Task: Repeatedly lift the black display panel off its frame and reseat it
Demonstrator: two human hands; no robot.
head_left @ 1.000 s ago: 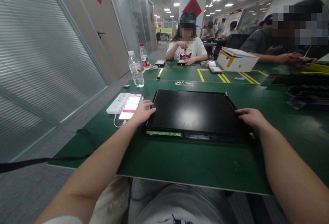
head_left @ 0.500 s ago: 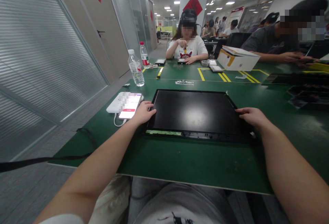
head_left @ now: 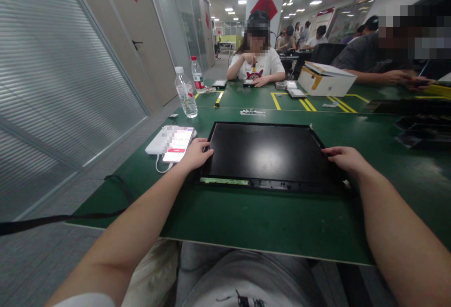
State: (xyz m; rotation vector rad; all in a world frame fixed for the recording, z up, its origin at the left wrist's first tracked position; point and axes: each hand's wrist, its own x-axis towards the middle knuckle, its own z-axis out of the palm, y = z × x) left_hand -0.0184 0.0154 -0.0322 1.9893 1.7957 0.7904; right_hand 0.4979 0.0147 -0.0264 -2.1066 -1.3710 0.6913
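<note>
A black flat display panel (head_left: pixel 262 152) lies face up on the green table in front of me, its dark screen reflecting a ceiling light. Along its near edge runs a strip of green circuit board (head_left: pixel 224 181) on the left part. My left hand (head_left: pixel 199 153) grips the panel's left edge, thumb on top and fingers around the rim. On the opposite side, my right hand (head_left: pixel 343 159) holds the right edge between thumb and fingers; the fingertips underneath are hidden. Close to my left hand sits a lit phone (head_left: pixel 178 144) with a white cable.
The phone leans on a white box-like device (head_left: pixel 158 142). Two plastic bottles stand behind it, one clear (head_left: pixel 186 93) and one red-capped (head_left: pixel 198 76). A white carton (head_left: pixel 329 81) and dark flat parts (head_left: pixel 423 131) are at right. Across the table a person (head_left: pixel 257 63) works on a small device.
Both hands keep their hold on the panel, which stays in place. The view shifts very slightly, and the person at the far right moves a little.
</note>
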